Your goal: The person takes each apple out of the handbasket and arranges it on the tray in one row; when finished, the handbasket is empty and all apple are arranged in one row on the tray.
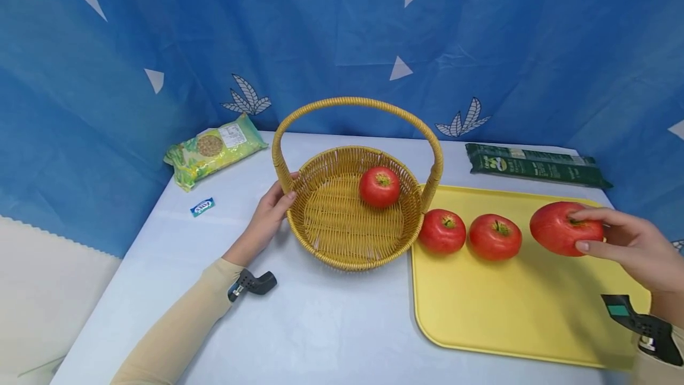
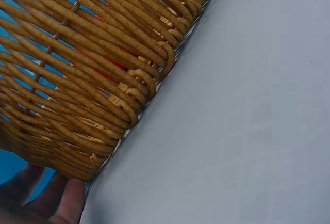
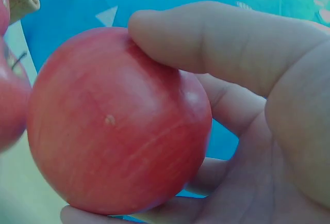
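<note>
In the head view, my left hand (image 1: 268,211) grips the side of a round wicker basket (image 1: 342,263) by its rim, near the foot of its tall arched handle. The left wrist view shows fingertips against the woven wall (image 2: 77,74). One red tomato (image 1: 379,187) lies inside the basket. Over the right part of a yellow tray (image 1: 481,314), my right hand (image 1: 636,242) holds another tomato (image 3: 118,126) between thumb and fingers. Two more tomatoes, one beside the basket (image 1: 442,232) and one to its right (image 1: 495,236), sit on the tray's left side.
A green and yellow food packet (image 1: 216,150) lies at the back left, with a small blue wrapper (image 1: 202,207) in front of it. Behind the tray is a long dark green packet (image 1: 537,164). A blue curtain (image 1: 342,34) hangs along the table's back edge.
</note>
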The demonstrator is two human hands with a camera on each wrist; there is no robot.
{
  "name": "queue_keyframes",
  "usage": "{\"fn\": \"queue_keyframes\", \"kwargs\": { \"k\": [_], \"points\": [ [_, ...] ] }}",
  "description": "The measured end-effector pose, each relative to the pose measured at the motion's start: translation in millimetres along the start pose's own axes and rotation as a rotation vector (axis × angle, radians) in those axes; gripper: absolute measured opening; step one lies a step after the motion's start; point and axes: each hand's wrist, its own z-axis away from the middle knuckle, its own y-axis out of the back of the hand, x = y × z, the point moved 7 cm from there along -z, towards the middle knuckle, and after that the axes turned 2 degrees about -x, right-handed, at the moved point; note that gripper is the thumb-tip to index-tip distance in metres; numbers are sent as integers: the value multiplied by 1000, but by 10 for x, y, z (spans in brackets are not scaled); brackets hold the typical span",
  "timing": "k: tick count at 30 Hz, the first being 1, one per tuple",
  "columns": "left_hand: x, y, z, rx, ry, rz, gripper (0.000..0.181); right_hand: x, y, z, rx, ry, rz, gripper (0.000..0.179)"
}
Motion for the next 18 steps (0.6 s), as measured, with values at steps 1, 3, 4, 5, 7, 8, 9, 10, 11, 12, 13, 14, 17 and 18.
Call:
{"fn": "queue_keyframes", "kwargs": {
  "k": [1, 3, 4, 5, 7, 8, 9, 10, 11, 12, 13, 14, 17, 18],
  "points": [
    [-1, 0, 0, -1, -3, 1, 50, 37, 7, 2, -3, -7, -29, 58],
    [3, -1, 4, -5, -4, 4, 50, 110, 20, 7, -10, -20, -70, 56],
    [8, -2, 6, -6, -7, 5, 51, 147, 23, 8, -18, -21, -104, 56],
    [10, -1, 8, -6, -8, 4, 51, 181, 25, 6, -26, -21, -136, 55],
    [20, 0, 10, -4, -14, 4, 51, 244, 27, 3, -43, -27, -176, 54],
    [24, 0, 11, -5, -15, 1, 51, 273, 28, 4, -52, -30, -186, 54],
    [22, 1, 8, -4, -18, -2, 51, 304, 26, 3, -64, -35, -204, 54],
    [23, 2, 6, -3, -19, -4, 51, 334, 23, 0, -75, -42, -211, 53],
    [20, 4, 2, -1, -20, -5, 51, 364, 21, -4, -84, -53, -214, 53],
    [18, 5, 0, 1, -20, -5, 51, 395, 19, -7, -94, -66, -217, 52],
    [15, 6, -2, 2, -20, -4, 51, 424, 14, -11, -106, -76, -230, 51],
    [11, 6, -3, 1, -21, -6, 51, 452, 7, -14, -117, -82, -239, 50],
    [2, 6, -6, 5, -16, -3, 50, 523, -27, -28, -155, -89, -308, 48],
    [-1, 4, -7, 5, -14, -2, 50, 542, -39, -30, -168, -86, -335, 48]
  ]
}}
